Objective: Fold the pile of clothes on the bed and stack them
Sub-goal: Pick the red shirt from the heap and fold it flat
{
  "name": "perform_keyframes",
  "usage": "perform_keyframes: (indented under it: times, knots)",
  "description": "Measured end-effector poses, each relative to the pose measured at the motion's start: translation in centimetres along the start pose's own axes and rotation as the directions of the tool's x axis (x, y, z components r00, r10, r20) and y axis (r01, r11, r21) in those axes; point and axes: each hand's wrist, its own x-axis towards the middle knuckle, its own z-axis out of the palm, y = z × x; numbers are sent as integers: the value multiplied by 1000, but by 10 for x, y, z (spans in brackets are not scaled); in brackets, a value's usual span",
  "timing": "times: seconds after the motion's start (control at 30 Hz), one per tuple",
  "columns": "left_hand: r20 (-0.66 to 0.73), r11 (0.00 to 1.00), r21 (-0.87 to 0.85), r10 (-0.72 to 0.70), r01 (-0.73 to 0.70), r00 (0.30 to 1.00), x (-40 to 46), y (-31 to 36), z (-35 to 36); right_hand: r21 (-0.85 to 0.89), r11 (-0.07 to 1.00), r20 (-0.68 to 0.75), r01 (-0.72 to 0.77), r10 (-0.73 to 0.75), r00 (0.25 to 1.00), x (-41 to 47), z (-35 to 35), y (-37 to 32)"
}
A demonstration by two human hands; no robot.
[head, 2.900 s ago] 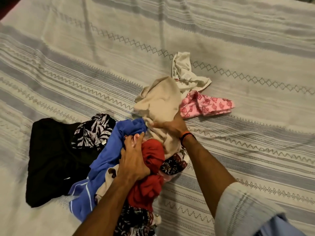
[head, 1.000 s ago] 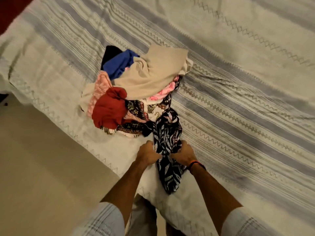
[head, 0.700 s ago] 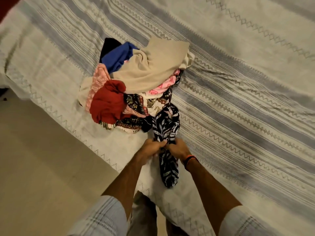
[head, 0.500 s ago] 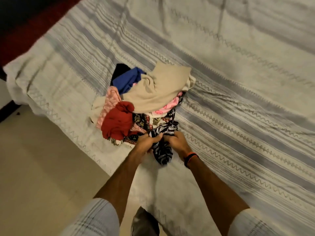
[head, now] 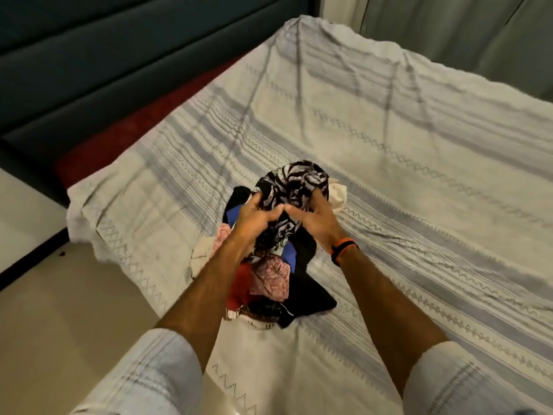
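A black-and-white leaf-print garment (head: pixel 294 187) is being held bunched up above the pile of clothes (head: pixel 269 277), which is lying near the front edge of the bed (head: pixel 419 145). The left hand (head: pixel 257 215) is being curled round the near left side of the bunch, and the right hand (head: pixel 314 218) is being clamped on its right side; the two hands are being kept close together, the knuckles almost touching.

The step in hand is judged to be the first one: a single garment is being separated from the pile so that it can be opened out and folded. Nothing folded is being shown on the bedspread, so the task is judged to be barely begun.

For this to be done well, the garment is best being lifted fully free of the red (head: pixel 239 290), pink (head: pixel 270 278), blue (head: pixel 288 254) and black (head: pixel 311 295) pieces beneath, so that none is being dragged along. The hands should then be moved apart along an edge or seam until two corners are being held, and the cloth is being shaken flat over the bare bedspread to the right. Whether part of the print still lies tangled in the pile cannot be told.
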Motion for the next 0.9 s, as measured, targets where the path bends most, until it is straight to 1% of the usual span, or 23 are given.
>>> perform_keyframes:
  times: [0.03, 0.07, 0.1, 0.13, 0.2, 0.27, 0.3, 0.4, 0.43, 0.57, 0.67, 0.77, 0.9]
  knots:
    - [-18, 981, 189, -30, 33, 999, 6, -15, -9, -188, 981, 56, -46, 58, 997, -1, -3, 11]
    - [-23, 927, 364, -85, 87, 996, 10, -31, -16, -345, 934, 96, -89, 130, 987, -4, -5, 22]
    - [-24, 864, 481, -156, 148, 988, 12, -47, -23, -450, 884, 115, -127, 198, 974, -8, -8, 34]
    - [-17, 816, 547, -209, 184, 978, 13, -62, -30, -499, 850, 113, -171, 259, 959, -14, -10, 44]
    - [-15, 761, 614, -255, 210, 967, 11, -80, -39, -486, 831, 110, -272, 366, 924, -22, -12, 59]
    - [-44, 744, 632, -241, 214, 969, 12, -91, -44, -438, 817, 115, -375, 465, 878, -25, -11, 64]
    - [-65, 752, 620, -235, 224, 970, 9, -91, -44, -433, 814, 108, -388, 474, 874, -24, -11, 67]
    - [-84, 758, 619, -197, 206, 977, 0, -89, -42, -493, 806, 49, -326, 400, 915, -29, -8, 59]
    - [-84, 753, 628, -185, 196, 979, -5, -87, -41, -490, 815, 37, -310, 374, 927, -32, -7, 57]
    - [-87, 736, 656, -144, 166, 986, -30, -81, -47, -495, 825, 26, -274, 329, 944, -41, 0, 53]
    - [-138, 697, 691, -130, 190, 982, -55, -86, -63, -483, 835, 47, -265, 326, 944, -54, 16, 63]
    - [-165, 694, 688, -138, 215, 976, -63, -95, -81, -476, 839, 83, -263, 341, 936, -66, 33, 70]
    - [-185, 714, 660, -147, 234, 972, -58, -99, -98, -515, 819, 88, -253, 344, 935, -70, 55, 79]
